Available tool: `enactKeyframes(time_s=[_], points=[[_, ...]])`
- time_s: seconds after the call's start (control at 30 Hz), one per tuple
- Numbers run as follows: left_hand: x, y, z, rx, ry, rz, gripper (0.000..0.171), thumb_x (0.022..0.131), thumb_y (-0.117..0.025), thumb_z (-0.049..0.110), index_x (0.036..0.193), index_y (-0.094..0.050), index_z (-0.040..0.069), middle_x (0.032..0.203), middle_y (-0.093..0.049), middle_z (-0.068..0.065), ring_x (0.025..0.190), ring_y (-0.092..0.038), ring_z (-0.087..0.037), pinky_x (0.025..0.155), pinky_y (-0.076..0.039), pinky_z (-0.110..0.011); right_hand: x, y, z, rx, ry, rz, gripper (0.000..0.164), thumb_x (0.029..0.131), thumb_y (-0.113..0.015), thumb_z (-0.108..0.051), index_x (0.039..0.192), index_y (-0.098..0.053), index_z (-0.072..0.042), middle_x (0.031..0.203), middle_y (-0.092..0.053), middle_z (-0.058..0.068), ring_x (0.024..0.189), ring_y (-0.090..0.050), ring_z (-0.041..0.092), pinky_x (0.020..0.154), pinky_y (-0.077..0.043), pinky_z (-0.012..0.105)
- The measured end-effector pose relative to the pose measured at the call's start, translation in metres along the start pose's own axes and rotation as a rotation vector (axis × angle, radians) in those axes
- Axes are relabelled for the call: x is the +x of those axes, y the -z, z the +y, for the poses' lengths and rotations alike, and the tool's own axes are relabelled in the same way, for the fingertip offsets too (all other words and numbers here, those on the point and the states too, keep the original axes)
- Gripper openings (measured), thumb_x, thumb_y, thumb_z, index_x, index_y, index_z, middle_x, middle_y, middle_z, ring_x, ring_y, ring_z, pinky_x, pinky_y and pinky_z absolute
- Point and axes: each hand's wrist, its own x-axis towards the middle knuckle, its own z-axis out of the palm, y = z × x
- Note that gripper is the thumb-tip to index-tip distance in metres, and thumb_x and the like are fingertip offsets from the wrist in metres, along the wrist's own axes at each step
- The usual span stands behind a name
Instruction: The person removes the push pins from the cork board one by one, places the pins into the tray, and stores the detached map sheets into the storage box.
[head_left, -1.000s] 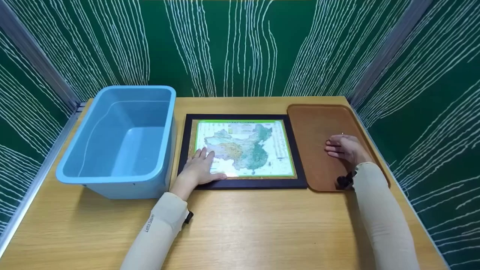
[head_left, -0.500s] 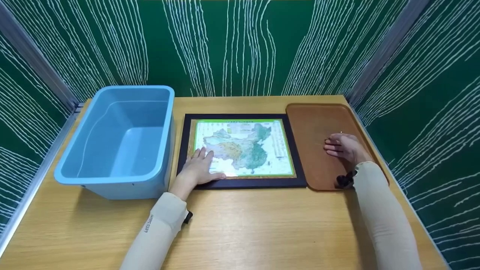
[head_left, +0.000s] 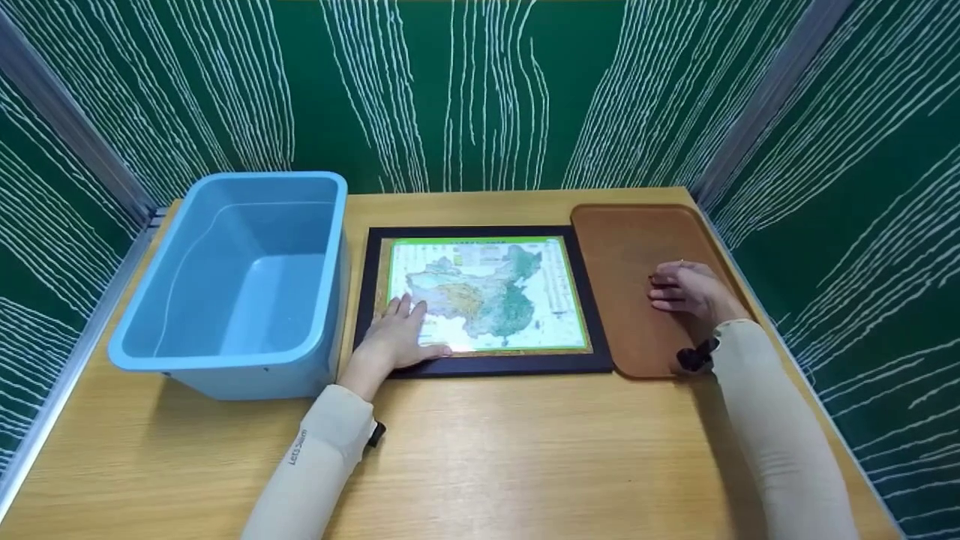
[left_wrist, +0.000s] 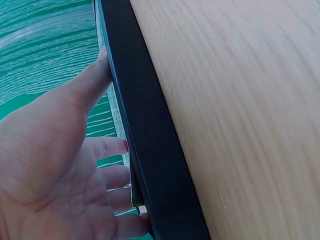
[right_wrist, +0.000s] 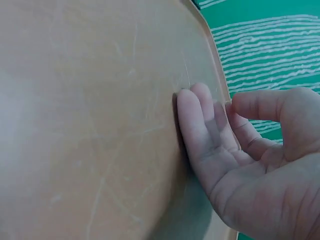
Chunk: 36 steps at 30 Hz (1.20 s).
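Observation:
A map in a black picture frame [head_left: 495, 366] lies at the middle of the wooden table. My left hand [head_left: 394, 336] rests spread over the frame's near left corner, fingers on the map [head_left: 480, 292] and thumb along the front edge. In the left wrist view its fingertips meet the black border [left_wrist: 145, 120]. Over the brown tray [head_left: 637, 341], my right hand [head_left: 694, 291] is low, its thumb and forefinger pinched together. A tiny bright speck [head_left: 681, 261] shows at those fingertips, too small to identify. The other fingers bend close to the tray's scratched surface [right_wrist: 115, 125].
A deep blue plastic tub [head_left: 225, 360] stands on the table [head_left: 510, 450] to the left of the picture frame. The tray lies right against the frame's right side. Green walls [head_left: 487, 97] with white wavy lines enclose the table at the back and sides.
My left hand stays on the picture frame. The right hand keeps its pinch and has barely shifted; the bright speck now sits lower, against the fingertips. The head view has moved slightly.

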Motion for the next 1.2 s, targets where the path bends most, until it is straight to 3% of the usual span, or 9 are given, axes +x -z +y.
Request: enactKeyframes(time_s=[0.17, 0.4, 0.7, 1.0, 1.2], points=[[-0.001, 0.0, 0.001, 0.003, -0.001, -0.003, 0.1, 0.092, -0.061, 0.066, 0.162, -0.022, 0.005, 0.167, -0.007, -0.024, 0.154, -0.005, -0.04, 0.119, -0.016, -0.062, -0.009, -0.009, -0.007, -0.021, 0.0, -0.007, 0.048, 0.107, -0.052, -0.024, 0.147, -0.036, -0.003, 0.144, -0.044, 0.022, 0.095, -0.069, 0.022, 0.089, -0.057, 0.038], [-0.001, 0.0, 0.0, 0.008, -0.009, 0.006, 0.101, 0.092, -0.061, 0.066, 0.161, -0.023, 0.004, 0.167, -0.007, -0.024, 0.153, -0.005, -0.041, 0.119, -0.015, -0.062, -0.021, -0.024, -0.017, -0.07, 0.009, -0.068, 0.057, 0.106, -0.054, -0.025, 0.154, -0.033, -0.003, 0.144, -0.044, 0.022, 0.098, -0.068, 0.023, 0.092, -0.056, 0.041], [-0.001, 0.001, 0.0, 0.01, -0.008, 0.004, 0.102, 0.091, -0.061, 0.067, 0.162, -0.022, 0.005, 0.167, -0.007, -0.024, 0.153, -0.005, -0.042, 0.12, -0.013, -0.061, -0.027, -0.049, -0.02, -0.068, 0.034, -0.161, 0.057, 0.106, -0.055, -0.026, 0.154, -0.036, -0.001, 0.15, -0.046, 0.023, 0.106, -0.068, 0.028, 0.091, -0.056, 0.042], [0.0, 0.003, 0.0, -0.012, -0.006, -0.01, 0.1, 0.093, -0.061, 0.065, 0.162, -0.021, 0.005, 0.167, -0.006, -0.023, 0.153, -0.003, -0.04, 0.119, -0.015, -0.061, -0.031, -0.071, -0.019, -0.073, 0.076, -0.217, 0.054, 0.105, -0.059, -0.027, 0.148, -0.045, 0.003, 0.146, -0.052, 0.024, 0.112, -0.069, 0.03, 0.091, -0.056, 0.042], [0.0, 0.002, 0.0, -0.013, -0.004, -0.012, 0.101, 0.092, -0.06, 0.066, 0.162, -0.021, 0.005, 0.167, -0.005, -0.023, 0.153, -0.003, -0.041, 0.12, -0.013, -0.06, -0.034, -0.085, -0.02, -0.06, 0.096, -0.283, 0.055, 0.105, -0.059, -0.025, 0.148, -0.044, 0.006, 0.147, -0.05, 0.027, 0.124, -0.061, 0.035, 0.094, -0.055, 0.044]])
